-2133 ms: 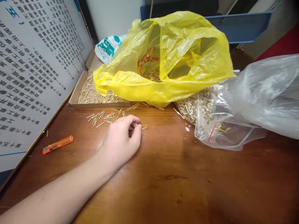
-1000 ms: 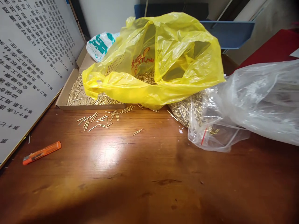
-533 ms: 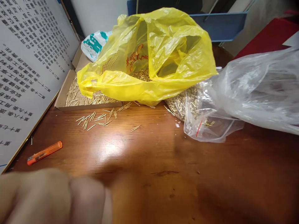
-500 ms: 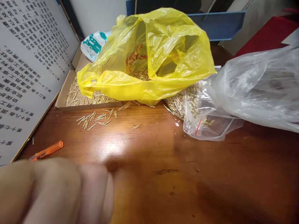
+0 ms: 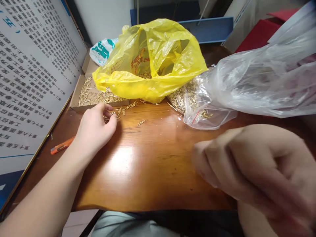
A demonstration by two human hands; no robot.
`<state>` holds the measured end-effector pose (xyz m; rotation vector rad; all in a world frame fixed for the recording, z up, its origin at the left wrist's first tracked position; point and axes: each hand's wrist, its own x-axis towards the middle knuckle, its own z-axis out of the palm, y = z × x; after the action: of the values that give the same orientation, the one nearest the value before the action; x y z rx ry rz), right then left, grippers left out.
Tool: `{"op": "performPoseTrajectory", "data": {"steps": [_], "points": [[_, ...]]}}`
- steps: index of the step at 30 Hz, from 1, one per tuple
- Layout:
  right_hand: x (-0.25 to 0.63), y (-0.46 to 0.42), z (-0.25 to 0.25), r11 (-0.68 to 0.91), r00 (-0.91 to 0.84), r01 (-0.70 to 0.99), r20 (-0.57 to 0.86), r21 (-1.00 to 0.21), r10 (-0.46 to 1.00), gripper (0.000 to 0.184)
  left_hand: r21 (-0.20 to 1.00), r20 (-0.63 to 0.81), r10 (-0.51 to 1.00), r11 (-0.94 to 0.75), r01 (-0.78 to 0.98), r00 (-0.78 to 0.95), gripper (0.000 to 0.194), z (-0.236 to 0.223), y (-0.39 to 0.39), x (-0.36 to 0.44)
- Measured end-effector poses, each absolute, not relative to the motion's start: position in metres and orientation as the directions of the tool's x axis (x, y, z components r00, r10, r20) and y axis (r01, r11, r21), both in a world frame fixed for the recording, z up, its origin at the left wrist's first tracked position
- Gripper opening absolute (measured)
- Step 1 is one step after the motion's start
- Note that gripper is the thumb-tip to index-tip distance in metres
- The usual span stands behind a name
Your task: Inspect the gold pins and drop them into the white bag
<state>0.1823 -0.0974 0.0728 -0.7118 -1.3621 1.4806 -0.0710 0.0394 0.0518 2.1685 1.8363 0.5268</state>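
My left hand [image 5: 95,126] rests on the wooden table [image 5: 153,164] with its fingers curled over the loose gold pins [image 5: 123,111] scattered in front of a shallow cardboard tray [image 5: 79,98]; whether it grips a pin is hidden. My right hand [image 5: 256,171] is raised close to the camera at the lower right, blurred, fingers curled in a loose fist, with nothing visible in it. A single pin pair [image 5: 141,122] lies apart on the wood.
A yellow plastic bag [image 5: 150,62] holding gold pins sits over the tray. A clear plastic bag [image 5: 247,85] of pins lies at right. An orange utility knife [image 5: 61,145] lies at left beside a large printed board [image 5: 32,75]. A blue rack [image 5: 207,29] stands behind.
My left hand has returned to the scattered pins by the tray. My right hand has come up into view at the lower right. The camera has pulled back and tilted down.
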Motion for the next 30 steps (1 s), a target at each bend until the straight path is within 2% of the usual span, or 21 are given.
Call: {"op": "performPoseTrajectory", "data": {"steps": [3,6,8,10,13,15,20,25,30], "points": [[0.173,-0.089,0.075,0.032,-0.371,-0.384,0.186,-0.923,0.910,0.060,0.375,0.059,0.983,-0.181,0.909,0.171,0.026,0.044,0.045,-0.073],[0.174,-0.086,0.074,-0.029,-0.385,-0.378,0.129,-0.925,0.914,0.040,0.272,0.075,0.979,-0.202,0.941,0.188,0.038,0.035,0.048,-0.074],[0.176,-0.089,0.071,-0.019,-0.359,-0.410,0.142,-0.912,0.922,0.025,0.209,0.082,0.978,-0.204,0.957,0.190,0.045,0.030,0.051,-0.075],[0.178,-0.094,0.066,0.012,-0.316,-0.448,0.171,-0.894,0.933,0.023,0.178,0.062,0.978,-0.208,0.962,0.200,0.048,0.026,0.054,-0.075],[0.180,-0.098,0.062,0.063,-0.268,-0.446,0.200,-0.893,0.942,0.024,0.184,0.051,0.974,-0.228,0.956,0.222,0.042,0.023,0.058,-0.075],[0.182,-0.095,0.062,0.051,-0.307,-0.418,0.194,-0.907,0.932,0.028,0.203,0.063,0.968,-0.251,0.946,0.243,0.035,0.023,0.058,-0.074],[0.186,-0.076,0.056,-0.021,-0.383,-0.310,0.105,-0.950,0.918,0.027,0.208,0.081,0.956,-0.294,0.933,0.283,0.025,0.023,0.061,-0.074],[0.181,-0.057,0.033,-0.121,-0.464,-0.279,0.023,-0.953,0.886,0.028,0.208,0.071,0.946,-0.325,0.922,0.318,0.026,0.023,0.063,-0.076],[0.173,-0.049,0.024,-0.195,-0.522,-0.211,-0.058,-0.958,0.851,0.031,0.236,0.122,0.949,-0.314,0.920,0.292,0.023,0.025,0.063,-0.079]]}}
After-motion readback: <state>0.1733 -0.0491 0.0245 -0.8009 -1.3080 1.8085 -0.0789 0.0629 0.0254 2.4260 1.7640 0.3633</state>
